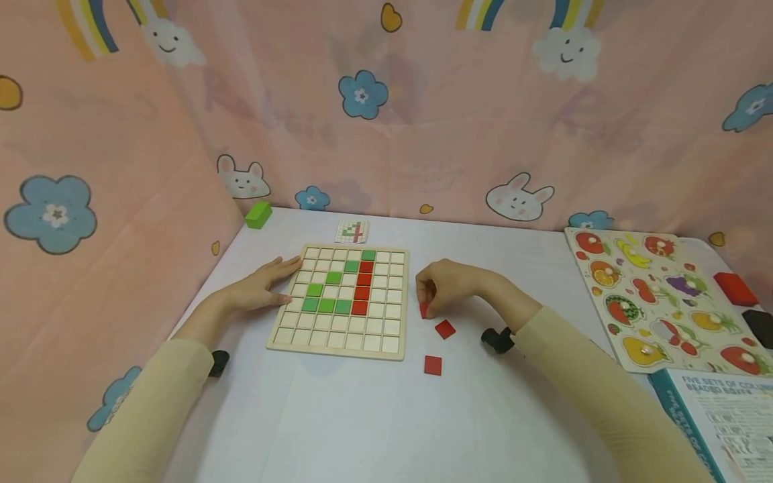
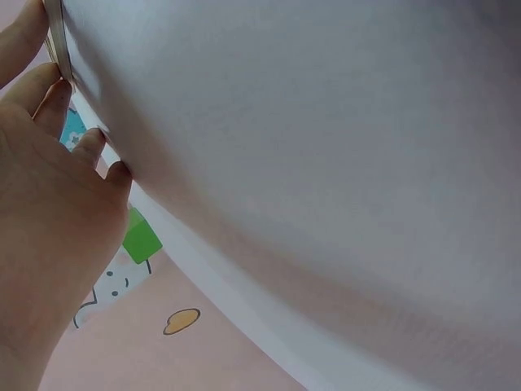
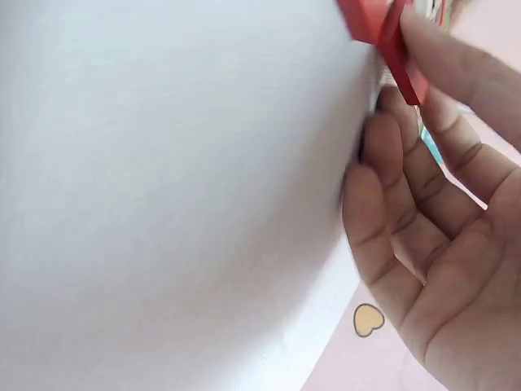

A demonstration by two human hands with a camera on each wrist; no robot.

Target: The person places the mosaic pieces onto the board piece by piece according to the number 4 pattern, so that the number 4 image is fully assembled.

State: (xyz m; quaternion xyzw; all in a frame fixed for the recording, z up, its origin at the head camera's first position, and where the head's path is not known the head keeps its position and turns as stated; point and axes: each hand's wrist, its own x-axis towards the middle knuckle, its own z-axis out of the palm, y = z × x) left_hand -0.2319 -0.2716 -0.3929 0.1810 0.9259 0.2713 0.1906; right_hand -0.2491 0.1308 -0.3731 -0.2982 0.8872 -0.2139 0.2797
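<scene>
A wooden grid board (image 1: 338, 335) lies on the white table, with several green tiles (image 1: 334, 278) and a column of red tiles (image 1: 362, 293) in its cells. My left hand (image 1: 266, 285) rests at the board's left edge, fingers extended and thumb apart. To the right of the board, my right hand (image 1: 449, 285) pinches a red square tile (image 3: 404, 61) between thumb and fingers, close over the table; in the right wrist view it stands on edge. Two more red tiles lie loose nearby, one tilted tile (image 1: 445, 329) and one nearer tile (image 1: 433, 365).
Behind the board lies a small pattern card (image 1: 352, 232). A green block (image 1: 258, 215) stands at the back left. Over on the right are a fruit puzzle board (image 1: 652, 302), a red block (image 1: 735, 288), a black object (image 1: 758, 327) and a printed box (image 1: 725, 416).
</scene>
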